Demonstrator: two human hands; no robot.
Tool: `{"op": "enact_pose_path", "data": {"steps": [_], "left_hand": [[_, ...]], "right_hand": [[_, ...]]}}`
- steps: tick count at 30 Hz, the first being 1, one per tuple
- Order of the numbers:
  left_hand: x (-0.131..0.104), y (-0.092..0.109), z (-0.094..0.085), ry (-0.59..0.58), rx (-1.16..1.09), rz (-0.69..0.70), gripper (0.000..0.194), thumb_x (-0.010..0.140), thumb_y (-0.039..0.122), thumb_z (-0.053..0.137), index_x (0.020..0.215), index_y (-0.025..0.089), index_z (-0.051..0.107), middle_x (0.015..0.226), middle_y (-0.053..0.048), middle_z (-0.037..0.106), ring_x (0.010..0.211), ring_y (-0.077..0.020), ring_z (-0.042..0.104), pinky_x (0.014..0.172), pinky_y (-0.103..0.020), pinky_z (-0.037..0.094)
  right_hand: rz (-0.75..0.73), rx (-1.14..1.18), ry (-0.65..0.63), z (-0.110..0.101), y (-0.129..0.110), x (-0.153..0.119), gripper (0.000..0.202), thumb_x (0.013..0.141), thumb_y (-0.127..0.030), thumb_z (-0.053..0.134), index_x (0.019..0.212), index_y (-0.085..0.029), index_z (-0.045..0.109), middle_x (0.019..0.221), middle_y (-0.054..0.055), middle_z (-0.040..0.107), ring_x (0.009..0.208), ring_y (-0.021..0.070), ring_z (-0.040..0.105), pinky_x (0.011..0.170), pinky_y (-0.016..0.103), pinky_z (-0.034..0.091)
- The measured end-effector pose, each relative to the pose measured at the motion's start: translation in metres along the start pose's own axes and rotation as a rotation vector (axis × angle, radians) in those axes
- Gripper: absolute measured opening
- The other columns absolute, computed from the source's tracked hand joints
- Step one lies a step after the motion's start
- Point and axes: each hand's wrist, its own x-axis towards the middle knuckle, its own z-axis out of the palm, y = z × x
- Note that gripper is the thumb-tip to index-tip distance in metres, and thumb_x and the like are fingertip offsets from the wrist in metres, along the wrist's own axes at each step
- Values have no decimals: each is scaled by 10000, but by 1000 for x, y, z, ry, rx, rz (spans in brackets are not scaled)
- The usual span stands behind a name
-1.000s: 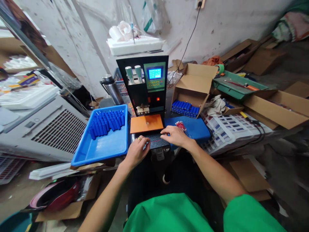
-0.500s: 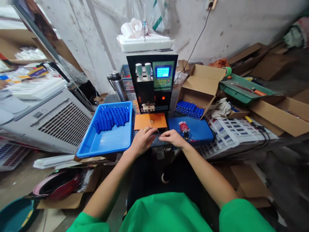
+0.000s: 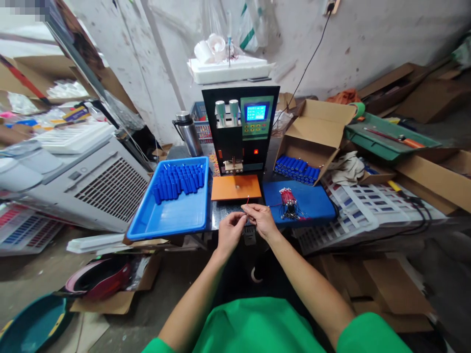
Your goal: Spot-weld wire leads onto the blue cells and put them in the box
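Observation:
My right hand [image 3: 261,220] is closed in a pinch on a thin red wire [image 3: 248,200], whose pale tip points up toward the machine. Touching it at the fingertips, my left hand [image 3: 230,234] is pinched too, and what lies between its fingers is hidden. Both hands are just in front of the orange plate [image 3: 224,189] of a black spot welder [image 3: 211,110] with a lit blue display. To the right, a bundle of red and black wires [image 3: 288,197] lies on a blue pad [image 3: 312,196]. Blue cylindrical cells [image 3: 178,182] stand upright in a blue tray [image 3: 169,220] on the left.
An open cardboard box [image 3: 312,126] with more blue cells sits right of the welder. A steel flask [image 3: 190,139] stands behind the tray. White plastic crates [image 3: 344,203] and a green tray [image 3: 386,142] are on the right; a grey slatted unit [image 3: 99,191] is on the left.
My left hand has moved down, away from the plate's edge, to meet my right hand. The red wire now stands up from my right fingers. The view has shifted slightly.

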Motion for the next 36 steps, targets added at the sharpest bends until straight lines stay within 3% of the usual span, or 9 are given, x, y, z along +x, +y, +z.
{"op": "enact_pose_path", "data": {"steps": [5, 10, 15, 18, 22, 25, 27, 31, 36], "left_hand": [[0, 0, -8, -32, -61, -34, 292, 825, 452, 640, 845, 161, 630, 720, -13, 662, 510, -88, 503, 483, -220, 377], [0, 6, -20, -99, 18, -14, 286, 860, 442, 599, 801, 163, 587, 700, -4, 635, 521, -84, 484, 513, -223, 380], [-5, 16, -34, -129, 87, 11, 261, 891, 418, 573, 817, 168, 593, 723, -16, 646, 591, -110, 546, 568, -239, 430], [4, 21, -61, -68, 209, 87, 220, 895, 390, 581, 899, 175, 624, 799, -36, 681, 689, -144, 616, 648, -265, 486], [41, 21, -131, 135, 616, 210, 167, 885, 282, 590, 1017, 197, 647, 943, -69, 708, 840, -196, 663, 785, -325, 513], [73, 16, -186, 183, 1050, 137, 327, 861, 179, 591, 1187, 204, 604, 1060, -111, 673, 979, -245, 652, 860, -358, 498], [91, 12, -211, 155, 1267, 36, 491, 836, 151, 611, 1316, 212, 525, 1142, -136, 630, 1033, -268, 643, 861, -358, 490], [113, 6, -226, 57, 1457, -78, 618, 836, 152, 612, 1418, 218, 416, 1195, -157, 589, 1034, -280, 649, 840, -350, 482], [117, -1, -221, 59, 1421, -48, 449, 852, 161, 588, 1290, 206, 502, 1165, -147, 596, 972, -267, 658, 779, -337, 483]], "right_hand": [[-45, -132, -65, -5, 3, 1, 341, 680, -502, 770, 720, -170, 700, 525, -43, 493, 469, 80, 369, 441, 230, 274], [-165, -346, -170, -8, -4, 0, 303, 714, -476, 729, 732, -176, 692, 664, 13, 644, 598, 139, 544, 584, 270, 455], [-247, -434, -226, -3, -8, -2, 267, 744, -450, 700, 735, -183, 692, 701, 38, 679, 659, 180, 609, 646, 303, 495], [-327, -482, -123, -4, -8, 4, 276, 747, -463, 689, 718, -188, 692, 702, 45, 679, 651, 186, 602, 636, 310, 487], [-402, -487, 28, -6, -10, 25, 306, 719, -496, 689, 712, -190, 687, 717, 61, 692, 671, 202, 614, 666, 332, 497], [-425, -478, 68, -4, -12, 45, 345, 705, -534, 686, 694, -190, 673, 696, 59, 686, 644, 197, 602, 647, 332, 493], [-423, -469, 78, 2, -12, 56, 367, 693, -552, 683, 685, -185, 668, 691, 58, 682, 638, 192, 596, 647, 333, 491], [-382, -453, 101, 11, -9, 70, 383, 659, -558, 679, 671, -175, 672, 686, 64, 679, 651, 198, 592, 653, 338, 482], [-363, -442, 111, 10, -7, 72, 385, 667, -553, 685, 687, -169, 681, 712, 71, 695, 658, 196, 596, 663, 334, 474]]}}
